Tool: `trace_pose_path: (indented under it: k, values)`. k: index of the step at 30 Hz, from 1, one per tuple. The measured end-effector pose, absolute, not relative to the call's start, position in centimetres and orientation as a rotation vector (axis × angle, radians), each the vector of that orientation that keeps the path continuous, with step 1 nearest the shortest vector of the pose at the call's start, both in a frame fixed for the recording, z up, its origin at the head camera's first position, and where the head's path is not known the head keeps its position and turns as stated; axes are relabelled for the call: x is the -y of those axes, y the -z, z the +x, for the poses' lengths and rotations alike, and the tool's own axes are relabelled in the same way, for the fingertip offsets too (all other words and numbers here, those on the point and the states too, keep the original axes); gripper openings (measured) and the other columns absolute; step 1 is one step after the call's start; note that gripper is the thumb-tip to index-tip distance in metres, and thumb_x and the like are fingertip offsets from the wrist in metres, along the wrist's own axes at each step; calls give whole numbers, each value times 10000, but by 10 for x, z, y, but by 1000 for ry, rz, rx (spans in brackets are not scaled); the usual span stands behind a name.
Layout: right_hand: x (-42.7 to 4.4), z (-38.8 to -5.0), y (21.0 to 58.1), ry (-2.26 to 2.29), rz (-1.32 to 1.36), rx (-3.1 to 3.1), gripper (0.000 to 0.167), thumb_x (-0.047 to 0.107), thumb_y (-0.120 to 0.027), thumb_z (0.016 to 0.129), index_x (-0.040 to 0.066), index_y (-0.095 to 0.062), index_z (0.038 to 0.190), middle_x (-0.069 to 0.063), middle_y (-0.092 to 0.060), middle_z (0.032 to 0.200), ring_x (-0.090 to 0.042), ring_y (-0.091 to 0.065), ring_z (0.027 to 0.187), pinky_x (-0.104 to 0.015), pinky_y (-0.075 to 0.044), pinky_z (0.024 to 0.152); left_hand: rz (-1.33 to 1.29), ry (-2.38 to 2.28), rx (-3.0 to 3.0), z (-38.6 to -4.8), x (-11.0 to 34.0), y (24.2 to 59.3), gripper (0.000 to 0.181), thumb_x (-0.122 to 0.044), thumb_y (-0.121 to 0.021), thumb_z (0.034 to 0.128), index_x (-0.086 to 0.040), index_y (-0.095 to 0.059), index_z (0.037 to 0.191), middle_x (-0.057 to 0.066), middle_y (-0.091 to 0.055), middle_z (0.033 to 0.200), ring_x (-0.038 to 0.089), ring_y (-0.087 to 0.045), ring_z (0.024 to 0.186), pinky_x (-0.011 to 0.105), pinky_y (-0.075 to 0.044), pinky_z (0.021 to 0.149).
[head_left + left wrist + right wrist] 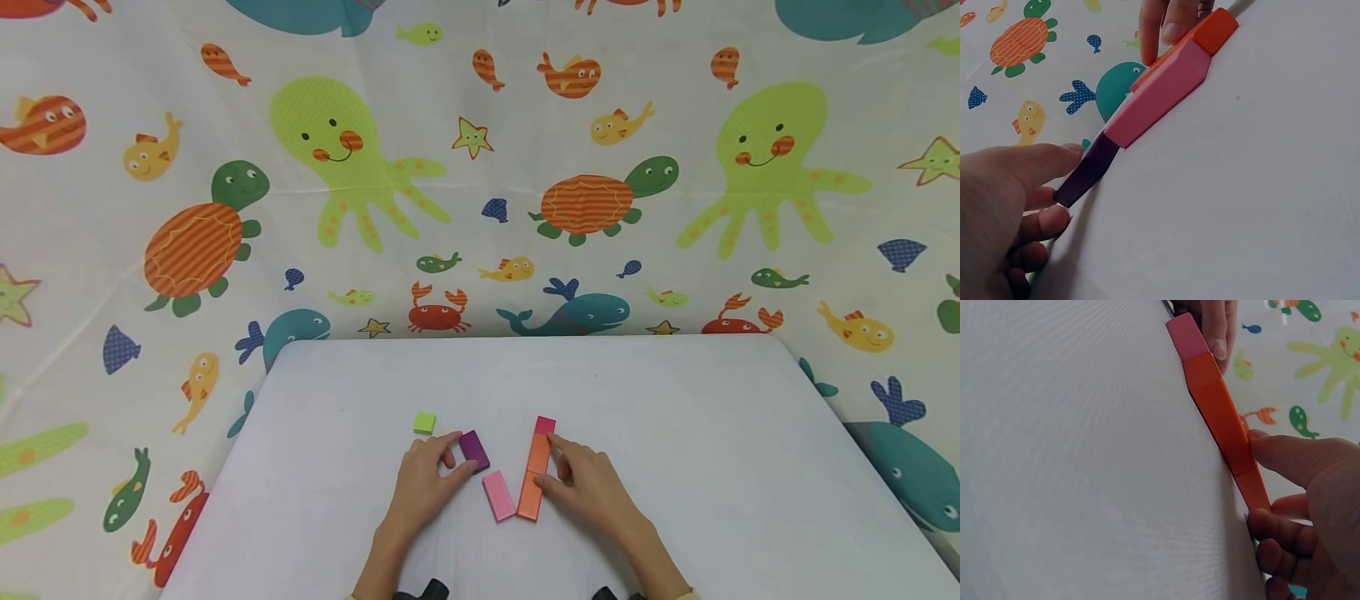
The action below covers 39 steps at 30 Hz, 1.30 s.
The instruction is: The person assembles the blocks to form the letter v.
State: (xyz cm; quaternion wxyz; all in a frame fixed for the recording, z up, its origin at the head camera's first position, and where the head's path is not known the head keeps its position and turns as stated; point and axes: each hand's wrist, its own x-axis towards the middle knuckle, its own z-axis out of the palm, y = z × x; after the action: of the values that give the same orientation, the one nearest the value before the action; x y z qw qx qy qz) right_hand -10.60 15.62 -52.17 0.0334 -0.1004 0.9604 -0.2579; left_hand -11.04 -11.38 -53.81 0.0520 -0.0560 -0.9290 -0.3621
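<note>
The left hand (423,482) holds a purple block (474,452) with index finger and thumb at its left side; the block's near end lies close to a pink block (1159,94). My right hand (594,487) touches the right side of a row of blocks with thumb and index finger. This row has a small red-pink block (545,425) at the far end, then an orange block (538,454) and a second orange block (529,498). At the near end the pink block and the row come together, so the blocks form a V.
A small lime green block (424,423) lies behind the left hand, apart from the others. Everything rests on a white table (712,433). Behind it hangs a cloth (465,208) printed with sea animals. Black straps (423,592) show at the bottom edge.
</note>
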Motion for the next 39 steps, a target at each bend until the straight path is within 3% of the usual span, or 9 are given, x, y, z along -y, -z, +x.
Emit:
trace_pose_path:
  k: [39]
  values:
    - [-161,-109,522,832,-347,-2948,678,481,-758,847,126,-586,1399,149,-445,686,-4,-393,621,-204,-354,628,-172,993,2815,-110,104,535,461,-435,-786,820,-178,-711,1195,-123,-495,719,67,-376,760,275,-263,717]
